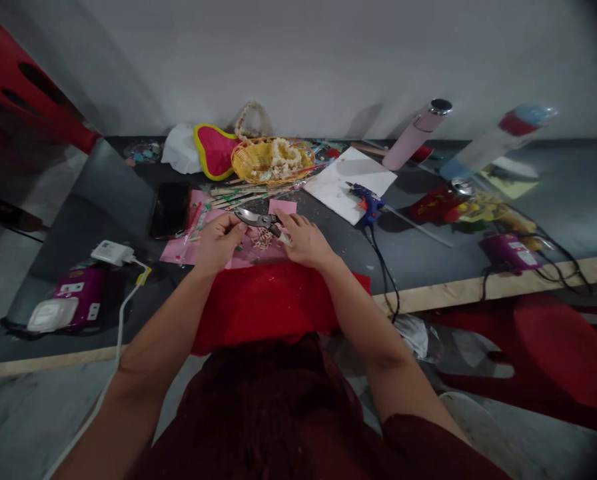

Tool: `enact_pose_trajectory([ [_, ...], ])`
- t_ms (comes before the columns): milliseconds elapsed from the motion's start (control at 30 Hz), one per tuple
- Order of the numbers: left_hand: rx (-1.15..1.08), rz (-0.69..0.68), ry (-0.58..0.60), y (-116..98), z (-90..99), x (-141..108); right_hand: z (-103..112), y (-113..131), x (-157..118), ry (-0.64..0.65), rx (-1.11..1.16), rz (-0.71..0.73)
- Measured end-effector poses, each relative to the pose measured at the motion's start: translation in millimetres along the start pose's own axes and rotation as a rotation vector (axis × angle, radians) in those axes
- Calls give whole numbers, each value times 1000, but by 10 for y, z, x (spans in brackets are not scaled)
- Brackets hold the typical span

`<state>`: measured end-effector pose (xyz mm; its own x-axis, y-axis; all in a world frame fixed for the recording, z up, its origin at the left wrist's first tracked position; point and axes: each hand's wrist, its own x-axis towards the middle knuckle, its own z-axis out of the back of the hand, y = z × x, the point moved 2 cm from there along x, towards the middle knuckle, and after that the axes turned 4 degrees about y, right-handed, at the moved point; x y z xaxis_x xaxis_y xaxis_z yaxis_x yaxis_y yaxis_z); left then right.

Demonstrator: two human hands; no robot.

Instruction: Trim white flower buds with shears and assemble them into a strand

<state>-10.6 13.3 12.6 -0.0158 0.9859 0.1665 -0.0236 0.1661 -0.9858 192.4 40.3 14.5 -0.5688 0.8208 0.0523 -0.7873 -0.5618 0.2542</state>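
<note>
My right hand (pixel 306 241) is wrapped round the handles of metal pruning shears (pixel 258 219), whose blades point left. My left hand (pixel 220 241) is pinched near the blade tips; what its fingers hold is too small to make out. Under both hands lies pink paper (pixel 178 251) with a pile of small pale cut pieces (pixel 262 239) on it. Just beyond are thin sticks (pixel 238 195) with green bits and a small pink square (pixel 282 206). A red cloth (pixel 273 300) hangs at the table edge in front of me.
A black phone (pixel 170 209) lies left of the paper. Behind stands a yellow basket (pixel 248 160) with a pale garland. To the right are white sheets (pixel 336 193), a blue glue gun (pixel 370 203) with its cord, and a pink flask (pixel 413 139). Purple power strips sit at both sides.
</note>
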Motion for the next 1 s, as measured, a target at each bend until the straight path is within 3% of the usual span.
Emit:
enact_pose_trajectory([
  [367,-166,107,138,40,21,6,19,-32,4,-10,53,58],
  [633,-170,90,79,47,-5,3,36,-1,-13,8,12,43],
  [867,82,-25,-54,31,-17,11,25,-18,-5,-11,45,-4],
  [1000,157,-29,-46,26,-9,1,38,-25,-12,-12,33,-9],
])
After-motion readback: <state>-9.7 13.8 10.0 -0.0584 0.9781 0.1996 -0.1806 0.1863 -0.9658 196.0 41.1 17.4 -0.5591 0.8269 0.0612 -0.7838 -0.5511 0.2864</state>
